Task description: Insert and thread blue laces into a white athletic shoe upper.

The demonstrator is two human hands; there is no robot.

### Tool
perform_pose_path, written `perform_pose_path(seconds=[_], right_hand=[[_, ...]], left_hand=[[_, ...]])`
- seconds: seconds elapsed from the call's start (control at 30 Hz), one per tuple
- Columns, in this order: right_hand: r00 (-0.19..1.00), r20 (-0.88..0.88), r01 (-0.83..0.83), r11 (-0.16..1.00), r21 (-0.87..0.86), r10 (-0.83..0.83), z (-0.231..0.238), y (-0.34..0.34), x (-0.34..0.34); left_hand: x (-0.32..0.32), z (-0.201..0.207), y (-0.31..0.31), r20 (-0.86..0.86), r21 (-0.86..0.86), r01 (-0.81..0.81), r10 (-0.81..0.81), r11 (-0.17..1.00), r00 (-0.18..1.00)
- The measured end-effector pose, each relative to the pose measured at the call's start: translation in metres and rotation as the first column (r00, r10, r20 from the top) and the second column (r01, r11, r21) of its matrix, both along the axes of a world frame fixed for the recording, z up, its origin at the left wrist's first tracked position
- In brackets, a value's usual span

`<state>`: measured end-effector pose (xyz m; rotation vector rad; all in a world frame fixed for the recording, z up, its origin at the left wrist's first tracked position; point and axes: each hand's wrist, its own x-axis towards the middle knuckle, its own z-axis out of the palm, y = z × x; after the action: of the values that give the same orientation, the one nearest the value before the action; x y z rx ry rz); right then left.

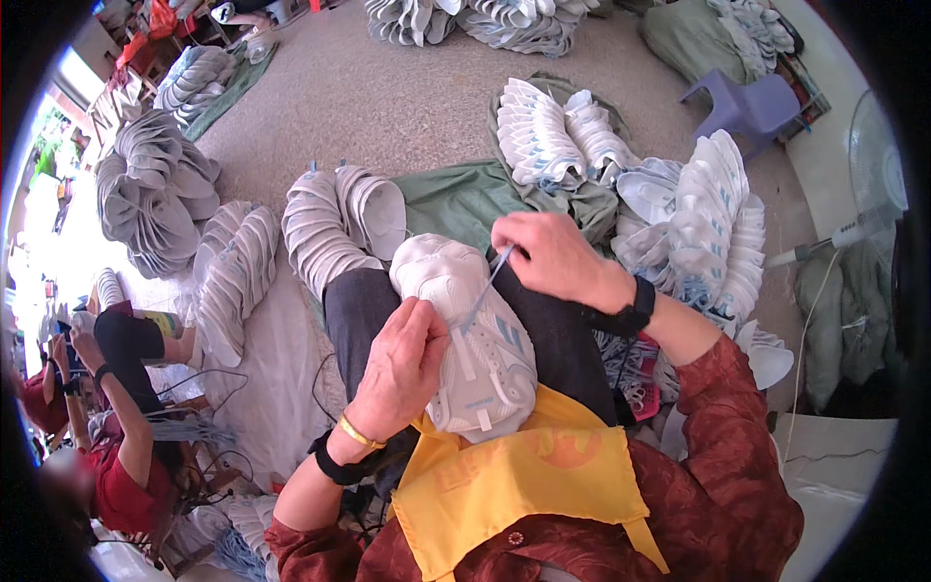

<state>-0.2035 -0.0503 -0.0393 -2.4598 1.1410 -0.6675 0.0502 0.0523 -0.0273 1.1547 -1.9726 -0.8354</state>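
Observation:
A white shoe upper (485, 378) with blue-grey side stripes lies across my lap, partly over a yellow apron (524, 475). My right hand (553, 254) is closed on a light blue shoelace (482, 299), drawn up taut from the lacing area of the upper. On the upper's left side, my left hand (402, 364) is closed in a pinch against its edge, with the fingertips partly hidden. Another whitish upper (436, 267) shows just beyond, by my knees.
Nested stacks of uppers stand ahead (325, 233), to the left (238, 276) and right (703, 223). Green cloth (451, 199) lies on the floor. A purple stool (752, 105) and a fan (873, 165) are at right. A person in red (126, 456) sits at left.

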Motion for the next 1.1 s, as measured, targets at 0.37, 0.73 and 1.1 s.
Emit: perform_pose_path(seconds=[0.37,0.73,1.1], right_hand=[[0.998,-0.025,0.05,0.989,-0.138,-0.054,-0.022,-0.053,-0.018],[0.985,-0.081,0.171,0.94,0.295,-0.153,0.031,-0.027,-0.101],[0.972,0.207,-0.146,0.975,0.17,0.109,0.0,0.065,-0.013]], left_hand=[[0.026,0.006,0.005,0.006,0.278,-0.038,0.038,0.96,0.999],[0.1,0.014,0.033,0.217,0.348,-0.276,0.209,0.896,0.954],[0.038,0.0,0.038,0.268,-0.039,-0.216,0.219,0.976,0.938]])
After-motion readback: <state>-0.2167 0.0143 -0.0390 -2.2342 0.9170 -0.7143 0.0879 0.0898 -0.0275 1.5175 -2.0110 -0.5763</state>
